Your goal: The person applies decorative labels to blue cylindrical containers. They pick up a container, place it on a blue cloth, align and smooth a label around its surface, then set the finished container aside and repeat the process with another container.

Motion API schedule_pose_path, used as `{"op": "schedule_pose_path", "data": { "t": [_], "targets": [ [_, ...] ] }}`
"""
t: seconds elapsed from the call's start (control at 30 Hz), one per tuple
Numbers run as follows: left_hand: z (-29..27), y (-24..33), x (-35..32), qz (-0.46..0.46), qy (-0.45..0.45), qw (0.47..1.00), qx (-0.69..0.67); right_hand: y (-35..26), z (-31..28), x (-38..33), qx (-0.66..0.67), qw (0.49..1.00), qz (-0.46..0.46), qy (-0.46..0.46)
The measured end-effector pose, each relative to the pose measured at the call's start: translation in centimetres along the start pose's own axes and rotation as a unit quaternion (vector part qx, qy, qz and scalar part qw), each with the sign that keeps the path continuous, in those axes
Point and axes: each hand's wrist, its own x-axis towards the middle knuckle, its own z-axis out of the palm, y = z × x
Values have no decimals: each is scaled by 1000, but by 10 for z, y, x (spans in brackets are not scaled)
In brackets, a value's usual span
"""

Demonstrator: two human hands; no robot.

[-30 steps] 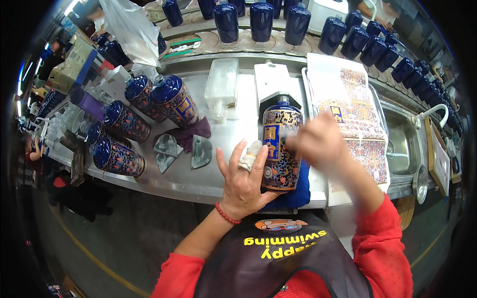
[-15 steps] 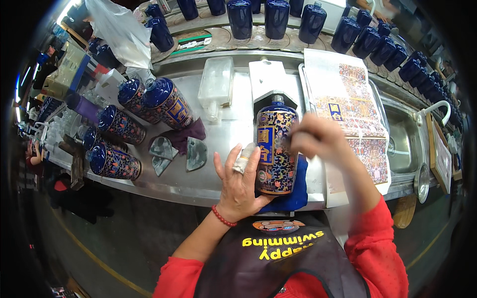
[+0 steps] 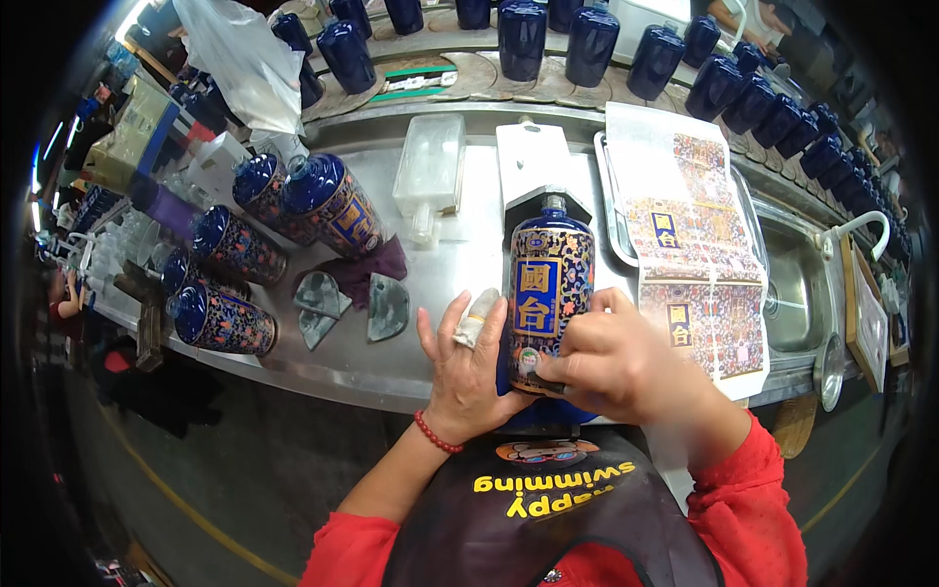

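Observation:
A blue bottle [image 3: 553, 256] with a patterned floral sheet wrapped round it leans in front of me, its neck pointing away. My left hand [image 3: 463, 367] holds its lower left side, thumb tucked at the base and the other fingers stretched along it. A pale wrapping covers one of these fingertips. My right hand [image 3: 611, 362], partly blurred, is closed in a pinch and pressed to the bottle's lower front. Something small and dark shows at its fingertips, too hidden to name. Blue cloth [image 3: 562, 413] lies under the bottle's base.
Printed pattern sheets [image 3: 699, 264] lie on a tray to the right, beside a sink [image 3: 790, 269]. Several decorated bottles [image 3: 333, 203], a purple cloth [image 3: 383, 259], grey-green pads [image 3: 388, 306] and a clear container [image 3: 430, 168] stand or lie left. Plain blue bottles [image 3: 592, 44] line the conveyor behind.
My right hand has moved down and left, from the bottle's right side to its lower front. The bottle has turned so its blue panel faces me more. Conveyor bottles have shifted right.

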Motion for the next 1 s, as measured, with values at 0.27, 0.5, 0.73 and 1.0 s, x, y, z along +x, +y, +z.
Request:
{"op": "schedule_pose_path", "data": {
  "t": [0.27, 0.5, 0.73, 1.0],
  "targets": [
    [-10, 9, 4, 29, -8, 997, 65, 14, 1, 2, -24, 1000, -1, 18],
    [-8, 12, 6, 33, 6, 998, 59, 70, 1, -13, 12, 960, 224, 167],
    [-5, 11, 5, 40, 1, 997, 67, 70, -19, 25, 94, 957, 266, 63],
    [-9, 5, 3, 32, -28, 998, 45, 84, -18, 29, -140, 929, 269, 210]
  ]
}}
